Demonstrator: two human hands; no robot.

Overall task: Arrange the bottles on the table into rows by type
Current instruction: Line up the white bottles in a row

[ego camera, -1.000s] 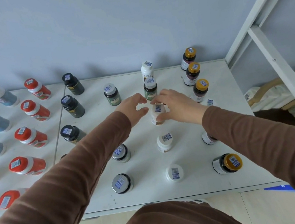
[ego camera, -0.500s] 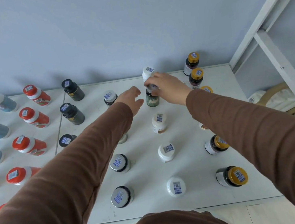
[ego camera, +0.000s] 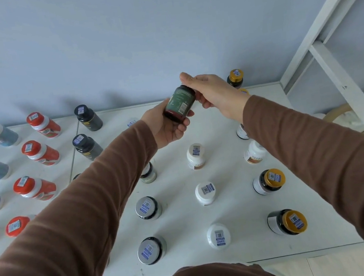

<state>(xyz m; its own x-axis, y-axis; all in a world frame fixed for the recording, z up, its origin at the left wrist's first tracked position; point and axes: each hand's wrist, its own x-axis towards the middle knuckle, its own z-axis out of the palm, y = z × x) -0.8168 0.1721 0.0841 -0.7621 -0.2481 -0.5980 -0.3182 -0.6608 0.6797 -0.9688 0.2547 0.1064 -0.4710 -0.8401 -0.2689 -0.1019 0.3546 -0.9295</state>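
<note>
Green-labelled bottle (ego camera: 179, 104) held aloft over the far middle of the white table (ego camera: 183, 219), between both hands. Long axis tilted: cap end toward 1 o'clock, base toward 7 o'clock. Right hand (ego camera: 213, 93) pinches the cap end from above; left hand (ego camera: 166, 126) cups the base from below, fingers curled round it. Both touch it, neither nearer. Grey-capped bottles (ego camera: 147, 207) sit at 6–7 o'clock below the left hand, probably its row; white-capped bottles (ego camera: 205, 192) stand just right of them.
</note>
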